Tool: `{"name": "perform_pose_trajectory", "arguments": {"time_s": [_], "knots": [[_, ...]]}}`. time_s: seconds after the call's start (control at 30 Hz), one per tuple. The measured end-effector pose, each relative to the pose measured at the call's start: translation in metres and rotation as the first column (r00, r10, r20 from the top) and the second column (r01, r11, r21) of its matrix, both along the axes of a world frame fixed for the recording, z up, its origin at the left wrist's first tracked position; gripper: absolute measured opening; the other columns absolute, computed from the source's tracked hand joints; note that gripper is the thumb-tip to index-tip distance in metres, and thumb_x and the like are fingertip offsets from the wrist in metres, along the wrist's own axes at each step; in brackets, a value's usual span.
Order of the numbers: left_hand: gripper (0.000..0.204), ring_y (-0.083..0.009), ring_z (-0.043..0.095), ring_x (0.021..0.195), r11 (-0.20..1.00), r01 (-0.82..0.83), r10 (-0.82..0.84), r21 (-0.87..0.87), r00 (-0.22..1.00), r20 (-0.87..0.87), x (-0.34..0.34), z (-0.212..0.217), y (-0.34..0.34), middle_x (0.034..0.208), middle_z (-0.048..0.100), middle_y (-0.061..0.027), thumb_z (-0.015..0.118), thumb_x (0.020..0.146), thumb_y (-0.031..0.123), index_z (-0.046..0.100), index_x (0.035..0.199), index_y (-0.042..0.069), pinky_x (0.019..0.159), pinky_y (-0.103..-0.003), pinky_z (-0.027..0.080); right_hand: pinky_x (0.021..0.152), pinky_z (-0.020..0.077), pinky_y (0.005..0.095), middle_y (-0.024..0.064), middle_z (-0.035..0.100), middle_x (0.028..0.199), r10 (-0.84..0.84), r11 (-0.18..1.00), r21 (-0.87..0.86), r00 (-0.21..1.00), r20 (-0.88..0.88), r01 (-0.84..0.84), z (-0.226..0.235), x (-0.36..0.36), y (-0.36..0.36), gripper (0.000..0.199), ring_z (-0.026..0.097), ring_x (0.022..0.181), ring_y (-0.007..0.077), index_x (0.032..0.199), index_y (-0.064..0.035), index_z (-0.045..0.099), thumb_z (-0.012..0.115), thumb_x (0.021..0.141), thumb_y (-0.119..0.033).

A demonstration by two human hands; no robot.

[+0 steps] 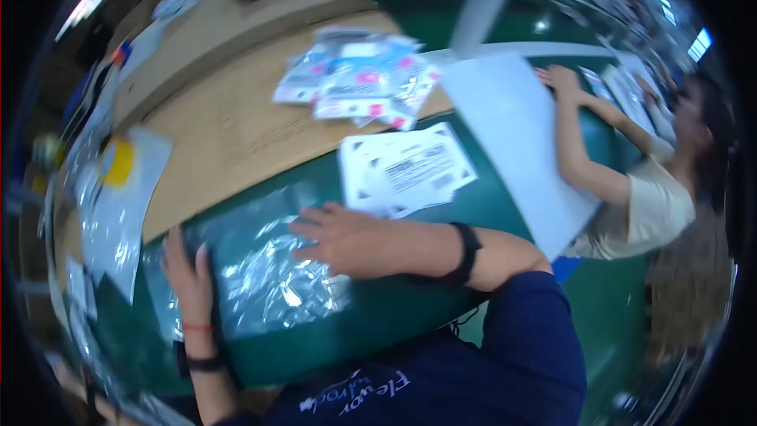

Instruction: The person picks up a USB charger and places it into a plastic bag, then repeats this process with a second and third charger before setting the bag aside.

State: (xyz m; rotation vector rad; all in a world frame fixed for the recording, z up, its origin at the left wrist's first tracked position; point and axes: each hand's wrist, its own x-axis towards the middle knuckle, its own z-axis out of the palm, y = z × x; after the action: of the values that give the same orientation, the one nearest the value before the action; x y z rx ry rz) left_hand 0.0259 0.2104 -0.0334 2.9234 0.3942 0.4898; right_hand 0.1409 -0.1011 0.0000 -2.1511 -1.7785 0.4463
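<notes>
Clear plastic bags [276, 288] lie flat on the green table mat in front of me, shiny with wrinkles. My left hand [188, 272] rests at their left edge, fingers stretched out toward the far side. Across the upper right part of the plastic lies my right hand [335, 238], its fingers spread and pointing left. Neither hand grips anything that I can see. Just beyond my right forearm is a loose stack of printed white sheets [406, 170]. A pile of filled white packets with pink and blue print [363, 79] sits farther back on cardboard.
A flat cardboard sheet [229, 138] covers the far left of the table. On the left, clear plastic film [126, 205] carries a yellow roll [118, 161]. At right, a co-worker [662, 197] leans arms over a white board [524, 134]. A grey post [485, 8] rises behind.
</notes>
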Motion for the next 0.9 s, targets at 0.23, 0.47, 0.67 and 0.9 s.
{"name": "perform_pose_trajectory", "arguments": {"time_s": [0.23,0.47,0.67,0.9], "knots": [[0.044,-0.0395,0.040,0.127,0.997,0.062,-0.061,0.036,0.998,-0.027,-0.010,-0.001,0.000,0.138,0.042,-0.0228,0.051,0.095,0.024,0.047,0.132,0.002,0.106,-0.047,0.028,0.109,0.0257,0.0518,0.0219,0.030,0.146,0.011,0.992,-0.129,1.000,0.006,-0.011,0.014,-0.002,-0.001,0.057,0.024,0.138,0.0397,0.137,-0.0073,0.043,0.063,0.085,-0.021],[0.044,-0.0413,0.042,0.124,0.994,0.086,-0.088,0.072,0.996,0.028,0.003,-0.006,0.009,0.136,0.041,-0.0266,0.054,0.094,0.021,0.047,0.132,0.001,0.103,-0.045,0.033,0.110,0.0239,0.0519,0.0217,0.028,0.148,-0.006,0.990,-0.138,1.000,-0.009,0.005,0.013,0.002,0.002,0.061,0.022,0.139,0.0386,0.139,-0.0038,0.039,0.063,0.085,-0.020],[0.044,-0.0406,0.042,0.123,0.997,0.071,-0.072,0.021,0.997,0.040,0.006,-0.001,0.005,0.135,0.042,-0.0261,0.054,0.094,0.021,0.047,0.131,0.000,0.103,-0.044,0.035,0.110,0.0230,0.0523,0.0216,0.027,0.148,-0.004,0.991,-0.132,1.000,0.008,0.005,0.011,0.003,0.005,0.062,0.021,0.140,0.0388,0.140,-0.0033,0.038,0.062,0.085,-0.021],[0.037,-0.0369,0.051,0.113,0.999,0.051,-0.050,-0.004,0.984,0.171,0.006,0.005,0.005,0.125,0.050,-0.0221,0.055,0.094,0.021,0.052,0.121,-0.004,0.095,-0.041,0.041,0.110,0.0234,0.0524,0.0214,0.025,0.150,0.005,0.987,-0.162,1.000,0.020,-0.002,0.009,0.004,0.005,0.065,0.020,0.140,0.0393,0.141,-0.0036,0.035,0.062,0.085,-0.023]]}}
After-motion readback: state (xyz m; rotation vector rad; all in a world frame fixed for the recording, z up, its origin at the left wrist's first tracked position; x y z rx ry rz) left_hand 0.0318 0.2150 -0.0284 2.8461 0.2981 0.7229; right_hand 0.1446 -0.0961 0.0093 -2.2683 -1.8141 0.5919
